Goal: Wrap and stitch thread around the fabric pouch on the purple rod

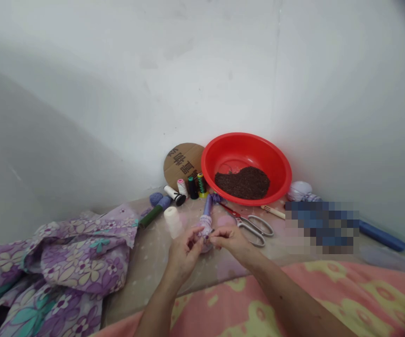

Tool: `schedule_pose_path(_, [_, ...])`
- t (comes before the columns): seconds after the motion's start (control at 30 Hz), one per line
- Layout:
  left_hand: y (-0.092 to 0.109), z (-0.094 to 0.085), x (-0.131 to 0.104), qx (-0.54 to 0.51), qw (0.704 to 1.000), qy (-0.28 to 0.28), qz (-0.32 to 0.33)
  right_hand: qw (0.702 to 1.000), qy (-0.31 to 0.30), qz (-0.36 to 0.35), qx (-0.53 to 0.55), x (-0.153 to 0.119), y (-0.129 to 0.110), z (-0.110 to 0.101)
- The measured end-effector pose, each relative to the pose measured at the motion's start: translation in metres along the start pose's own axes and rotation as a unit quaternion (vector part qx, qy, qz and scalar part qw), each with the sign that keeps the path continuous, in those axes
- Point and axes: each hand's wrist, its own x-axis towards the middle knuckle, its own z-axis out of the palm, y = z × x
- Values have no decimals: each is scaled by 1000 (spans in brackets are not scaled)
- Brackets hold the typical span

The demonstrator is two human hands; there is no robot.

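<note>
A small purple-and-white patterned cloth piece (206,222) with a narrow purple upper part lies between my hands at the middle of the table. My left hand (187,249) holds its left side, fingers closed on it. My right hand (232,241) is pinched at the right side of the piece; what lies between its fingertips is too small to make out. Scissors with grey handles (255,230) rest just right of my right hand. A white thread spool (171,217) stands beyond my left hand.
Behind, a red basin (282,175) holds dark grains, beside a cardboard disc (179,161) and several thread spools (192,188). Flowered fabric (83,262) is heaped left. A pink-and-yellow cloth (329,285) covers the near edge. A blue roll (383,235) lies right.
</note>
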Motion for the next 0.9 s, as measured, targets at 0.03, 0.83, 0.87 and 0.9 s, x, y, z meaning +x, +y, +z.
schedule_pose_path(0.03, [1, 0, 0, 19, 1000, -4, 1, 1000, 0, -1, -2, 0, 0, 0])
schedule_pose_path(0.83, [5, 1, 3, -110, 989, 58, -81, 997, 74, -18, 9, -2, -11, 2])
schedule_pose_path(0.87, [5, 2, 3, -116, 988, 59, -77, 996, 81, -18, 11, -1, -10, 3])
schedule_pose_path(0.9, [6, 2, 3, -122, 988, 57, -70, 996, 88, -19, 14, -1, -9, 3])
